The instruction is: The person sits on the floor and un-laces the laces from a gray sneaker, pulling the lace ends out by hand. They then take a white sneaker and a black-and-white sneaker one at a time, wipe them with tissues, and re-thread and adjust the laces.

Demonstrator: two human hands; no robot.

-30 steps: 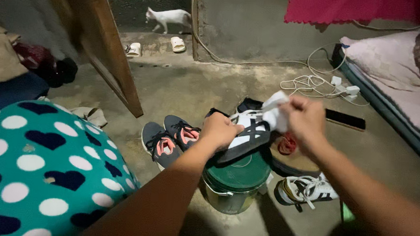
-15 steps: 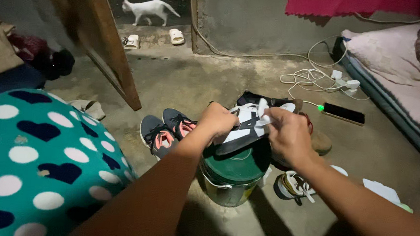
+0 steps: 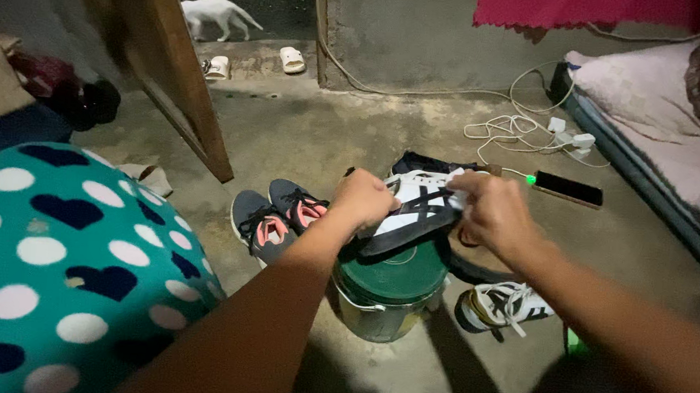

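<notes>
A person looks down at both of their bare hands, which hold a white sneaker with black stripes (image 3: 414, 212) over a green-lidded bucket (image 3: 389, 292) standing on a concrete floor (image 3: 313, 138). The left hand (image 3: 363, 199) curls closed around the heel end of the sneaker, gripping it from above. The right hand (image 3: 495, 213) is at the toe end, fingers bunched together on something white against the shoe; it may be a small cloth, but the hand hides most of it. The shoe lies tilted, its dark sole facing down toward the bucket lid.

Just left of the bucket, a pair of grey sneakers with pink linings (image 3: 274, 216) sits side by side on the floor. To the right of the bucket, another white sneaker with loose laces (image 3: 505, 305) lies on the floor. Beyond the hands, a black phone (image 3: 565, 189) lies near a tangle of white charger cables (image 3: 524, 130). A mattress (image 3: 654, 118) runs along the right edge. At lower left is a teal cloth with white dots and dark hearts (image 3: 54, 259). In the distance, a white animal (image 3: 211, 14) stands past a doorway, near two pale slippers (image 3: 292, 59).
</notes>
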